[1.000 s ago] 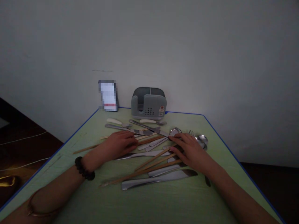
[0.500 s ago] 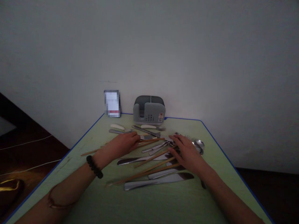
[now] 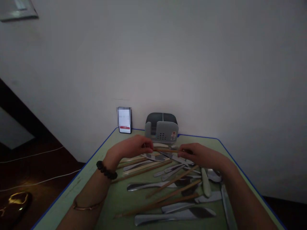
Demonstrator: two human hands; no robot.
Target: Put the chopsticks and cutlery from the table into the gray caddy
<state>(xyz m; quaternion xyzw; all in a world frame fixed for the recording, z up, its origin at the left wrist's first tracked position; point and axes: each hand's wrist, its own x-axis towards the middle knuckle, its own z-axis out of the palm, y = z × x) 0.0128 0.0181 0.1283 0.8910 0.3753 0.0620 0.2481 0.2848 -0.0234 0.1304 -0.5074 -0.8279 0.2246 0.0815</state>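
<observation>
A brown wooden chopstick [image 3: 165,150] is stretched level between my two hands, just above the cutlery. My left hand [image 3: 136,146] pinches its left end, and my right hand [image 3: 199,154] has its fingers closed on the other end. Below lie more chopsticks [image 3: 176,180] and several metal table knives [image 3: 175,216]. Spoons, one with its bowl [image 3: 214,175] by my right wrist, and a white handle [image 3: 205,182] lie on the right. Another white-handled piece [image 3: 160,145] rests partly hidden behind the held chopstick.
A grey cutlery holder [image 3: 165,131] with a divider stands at the back of the green table [image 3: 112,220], against the wall. Left of it, a phone [image 3: 125,120] leans upright with its screen lit. White cables [image 3: 35,184] run on the floor at the left.
Both hands have lifted from the scattered cutlery and now hold a chopstick between them. The view has tilted up, so the table sits lower in the picture.
</observation>
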